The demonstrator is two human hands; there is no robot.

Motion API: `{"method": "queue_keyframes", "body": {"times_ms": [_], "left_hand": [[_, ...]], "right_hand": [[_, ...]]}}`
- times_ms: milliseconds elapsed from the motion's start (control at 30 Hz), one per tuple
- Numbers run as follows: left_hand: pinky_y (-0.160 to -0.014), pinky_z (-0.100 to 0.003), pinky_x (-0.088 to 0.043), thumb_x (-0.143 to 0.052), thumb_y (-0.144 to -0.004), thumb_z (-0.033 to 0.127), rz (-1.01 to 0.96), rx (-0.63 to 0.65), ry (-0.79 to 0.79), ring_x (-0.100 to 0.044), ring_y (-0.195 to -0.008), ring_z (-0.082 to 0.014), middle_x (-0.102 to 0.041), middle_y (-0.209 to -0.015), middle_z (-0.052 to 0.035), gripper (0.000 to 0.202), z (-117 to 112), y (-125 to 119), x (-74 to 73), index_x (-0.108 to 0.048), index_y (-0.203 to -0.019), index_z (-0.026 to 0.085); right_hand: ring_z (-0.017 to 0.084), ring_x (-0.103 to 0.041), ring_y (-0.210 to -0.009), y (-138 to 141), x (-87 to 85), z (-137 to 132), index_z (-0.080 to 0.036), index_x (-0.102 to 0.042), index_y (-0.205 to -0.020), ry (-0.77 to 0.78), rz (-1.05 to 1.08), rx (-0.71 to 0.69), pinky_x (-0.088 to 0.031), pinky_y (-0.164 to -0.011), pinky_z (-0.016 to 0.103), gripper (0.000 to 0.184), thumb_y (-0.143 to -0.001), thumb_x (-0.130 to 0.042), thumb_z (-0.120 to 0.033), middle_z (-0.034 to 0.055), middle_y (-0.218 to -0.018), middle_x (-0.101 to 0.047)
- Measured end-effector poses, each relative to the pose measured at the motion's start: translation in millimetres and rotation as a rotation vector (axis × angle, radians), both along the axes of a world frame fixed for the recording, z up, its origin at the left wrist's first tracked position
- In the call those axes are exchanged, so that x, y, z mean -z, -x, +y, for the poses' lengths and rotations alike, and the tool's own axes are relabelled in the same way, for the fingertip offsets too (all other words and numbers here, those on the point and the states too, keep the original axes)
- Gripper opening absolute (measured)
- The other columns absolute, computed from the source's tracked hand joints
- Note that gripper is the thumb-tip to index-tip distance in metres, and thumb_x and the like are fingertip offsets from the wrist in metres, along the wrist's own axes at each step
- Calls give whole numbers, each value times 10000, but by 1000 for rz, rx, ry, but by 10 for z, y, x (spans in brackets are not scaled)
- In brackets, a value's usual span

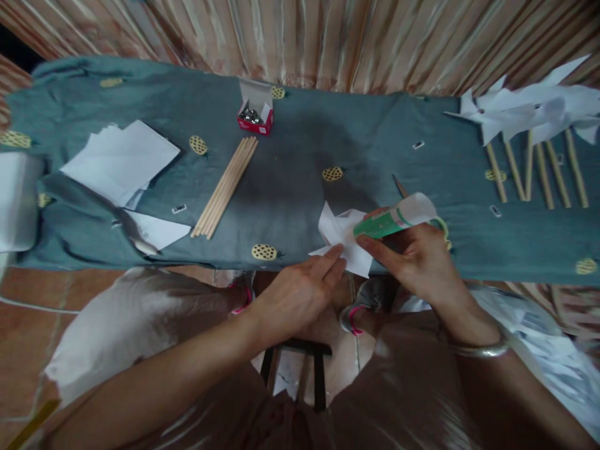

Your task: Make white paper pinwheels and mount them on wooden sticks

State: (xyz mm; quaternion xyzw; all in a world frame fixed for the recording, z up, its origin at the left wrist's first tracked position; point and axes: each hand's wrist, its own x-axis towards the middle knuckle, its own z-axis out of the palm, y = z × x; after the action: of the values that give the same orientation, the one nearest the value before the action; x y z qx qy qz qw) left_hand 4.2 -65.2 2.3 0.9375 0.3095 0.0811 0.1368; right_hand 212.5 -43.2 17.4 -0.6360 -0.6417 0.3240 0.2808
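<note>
A folded white paper piece (341, 232) lies at the near edge of the table covered in blue-grey cloth (300, 156). My left hand (300, 290) rests its fingertips on the paper's near edge, fingers held together. My right hand (412, 259) is wrapped round a green-and-white tube (398, 219), its tip pointing at the paper's middle. A metal bangle (478, 350) sits on my right wrist.
A bundle of wooden sticks (225, 186) lies left of centre, with a small red box of pins (255, 115) behind it. Loose white paper sheets (119, 162) lie at the left. Several finished paper pinwheels on sticks (529, 125) lie at the far right.
</note>
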Motion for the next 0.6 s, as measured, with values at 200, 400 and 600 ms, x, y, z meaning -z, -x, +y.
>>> {"method": "queue_keyframes", "body": {"times_ms": [200, 400, 600], "left_hand": [[-967, -349, -536, -449, -913, 91, -32, -4, 37, -577, -1215, -248, -492, -1412, -214, 376, -5, -8, 5, -474, -1285, 46], [-889, -341, -578, -438, -928, 110, -101, -66, 24, -629, -1129, -247, -462, -1425, -237, 348, -32, -21, 70, -465, -1267, 38], [-842, -341, -592, -458, -917, 113, -92, -58, 41, -662, -1055, -249, -479, -1399, -257, 337, -21, -36, 42, -484, -1243, 30]], "right_hand": [[235, -659, -663, 40, -7, -11, -229, -684, -905, -63, -184, -56, -517, -638, 371, 283, -825, -626, -494, 49, -711, -704], [240, -633, -644, 56, -32, -6, -236, -661, -939, -125, -299, -177, -479, -611, 372, 273, -867, -563, -481, 56, -735, -691], [259, -642, -696, 89, -14, -14, -222, -649, -928, -134, -316, -179, -485, -635, 386, 261, -867, -577, -465, 92, -824, -701]]}}
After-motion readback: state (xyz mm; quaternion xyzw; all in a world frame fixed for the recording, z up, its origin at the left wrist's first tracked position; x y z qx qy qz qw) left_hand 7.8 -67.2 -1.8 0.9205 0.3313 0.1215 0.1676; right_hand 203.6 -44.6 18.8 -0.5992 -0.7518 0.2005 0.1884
